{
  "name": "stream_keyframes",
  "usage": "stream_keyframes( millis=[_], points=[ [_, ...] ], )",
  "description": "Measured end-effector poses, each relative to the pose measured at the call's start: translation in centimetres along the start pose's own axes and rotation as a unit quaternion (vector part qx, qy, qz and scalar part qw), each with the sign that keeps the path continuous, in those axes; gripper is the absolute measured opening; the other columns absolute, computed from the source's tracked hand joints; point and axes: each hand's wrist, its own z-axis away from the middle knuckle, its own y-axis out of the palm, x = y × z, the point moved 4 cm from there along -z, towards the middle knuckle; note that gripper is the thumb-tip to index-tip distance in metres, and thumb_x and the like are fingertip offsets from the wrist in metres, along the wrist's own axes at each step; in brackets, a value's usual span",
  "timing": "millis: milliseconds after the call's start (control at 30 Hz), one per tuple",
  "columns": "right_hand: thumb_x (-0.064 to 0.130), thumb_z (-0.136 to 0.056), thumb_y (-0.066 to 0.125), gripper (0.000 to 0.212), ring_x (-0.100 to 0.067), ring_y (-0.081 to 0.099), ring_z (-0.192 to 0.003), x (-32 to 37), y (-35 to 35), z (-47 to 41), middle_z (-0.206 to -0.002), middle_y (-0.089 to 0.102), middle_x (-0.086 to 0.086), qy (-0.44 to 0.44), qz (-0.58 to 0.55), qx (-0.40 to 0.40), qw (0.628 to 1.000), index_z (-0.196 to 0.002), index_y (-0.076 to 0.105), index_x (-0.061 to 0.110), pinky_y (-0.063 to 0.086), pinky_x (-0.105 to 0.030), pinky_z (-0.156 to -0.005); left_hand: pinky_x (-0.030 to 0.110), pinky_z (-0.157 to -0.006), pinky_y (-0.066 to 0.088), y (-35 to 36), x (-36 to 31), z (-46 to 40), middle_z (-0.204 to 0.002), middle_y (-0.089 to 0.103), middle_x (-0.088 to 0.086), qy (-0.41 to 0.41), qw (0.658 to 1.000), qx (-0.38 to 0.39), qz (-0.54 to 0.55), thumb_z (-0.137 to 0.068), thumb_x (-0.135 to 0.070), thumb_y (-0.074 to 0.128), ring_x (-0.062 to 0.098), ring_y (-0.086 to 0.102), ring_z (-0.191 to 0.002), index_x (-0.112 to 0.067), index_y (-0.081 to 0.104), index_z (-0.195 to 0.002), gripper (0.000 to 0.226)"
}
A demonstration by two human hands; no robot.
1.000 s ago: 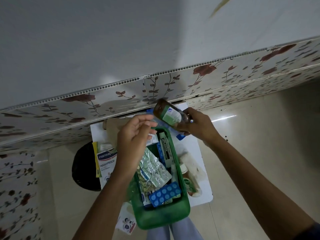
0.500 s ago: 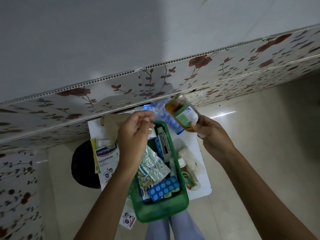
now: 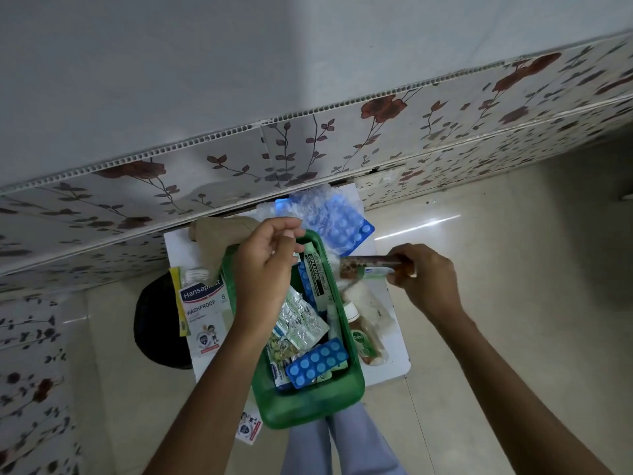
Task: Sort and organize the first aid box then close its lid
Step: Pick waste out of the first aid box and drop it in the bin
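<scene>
The green first aid box (image 3: 308,406) stands open on a white board (image 3: 390,368). Inside lie a blue blister pack (image 3: 317,363), silver foil strips (image 3: 301,323) and a Cipladine ointment carton (image 3: 317,275). My left hand (image 3: 267,269) hovers over the box's far left rim with its fingers curled together; I see nothing in it. My right hand (image 3: 424,279) grips a brown bottle with a green label (image 3: 368,267), held sideways just right of the box's far end, above the board.
A Hansaplast plaster pack (image 3: 203,310) lies left of the box, a beige cloth roll (image 3: 219,234) behind it. Blue tablets in bubble wrap (image 3: 332,221) sit at the back, against the floral wall panel. A bagged Dettol bottle (image 3: 364,341) lies on the right. A black round object (image 3: 154,323) sits on the floor at left.
My right hand has brought the brown bottle down and to the right, turning it from tilted upward to lying sideways. My left hand has stayed over the box.
</scene>
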Motion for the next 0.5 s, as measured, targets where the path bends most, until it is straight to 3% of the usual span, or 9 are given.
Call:
stream_keyframes(
  millis=[167,300,400,467,500],
  points=[
    [0.024,-0.072,0.074,0.035,-0.026,0.065,-0.085,0.6,2.1,-2.0,-0.098,0.072,-0.007,0.026,-0.008,0.048,0.998,-0.104,0.065,0.014,0.051,-0.033,-0.077,0.024,-0.068,0.052,0.1,-0.1,-0.2,-0.088,0.068,-0.004,0.002,1.000,-0.001,-0.009,-0.090,-0.005,0.048,0.007,0.063,-0.070,-0.022,0.063,-0.090,0.023],
    [0.029,-0.078,0.069,0.036,-0.021,0.061,-0.088,0.0,2.2,-2.9,-0.098,0.066,-0.003,0.077,-0.064,0.097,0.990,-0.111,0.060,0.016,0.044,-0.025,-0.066,0.023,-0.067,0.052,0.1,-0.3,-0.6,-0.087,0.068,-0.006,0.007,1.000,-0.001,-0.018,-0.089,-0.005,0.048,0.003,0.063,-0.067,-0.027,0.062,-0.087,0.026],
    [0.032,-0.078,0.067,0.038,-0.026,0.062,-0.092,0.3,3.0,-3.2,-0.105,0.066,-0.012,0.048,-0.043,0.111,0.992,-0.113,0.063,0.019,0.045,-0.028,-0.072,0.023,-0.067,0.051,0.1,-0.4,-0.9,-0.087,0.068,-0.007,0.005,1.000,-0.003,-0.024,-0.089,-0.006,0.049,0.003,0.063,-0.069,-0.028,0.062,-0.087,0.026],
    [0.034,-0.078,0.066,0.041,-0.027,0.060,-0.094,0.7,3.2,-3.0,-0.106,0.065,-0.013,0.050,-0.025,0.089,0.995,-0.115,0.062,0.019,0.047,-0.033,-0.075,0.025,-0.069,0.052,0.0,-0.7,-1.1,-0.087,0.068,-0.007,0.009,1.000,-0.007,-0.028,-0.089,-0.006,0.049,0.005,0.064,-0.071,-0.025,0.063,-0.089,0.024],
    [0.033,-0.078,0.066,0.040,-0.028,0.059,-0.096,1.0,2.8,-2.9,-0.106,0.065,-0.012,0.048,-0.029,0.042,0.998,-0.115,0.062,0.018,0.047,-0.034,-0.076,0.026,-0.069,0.053,-0.2,-0.8,-1.2,-0.088,0.068,-0.007,0.014,0.999,-0.014,-0.032,-0.089,-0.006,0.049,0.007,0.064,-0.072,-0.022,0.064,-0.091,0.022]
  ],
)
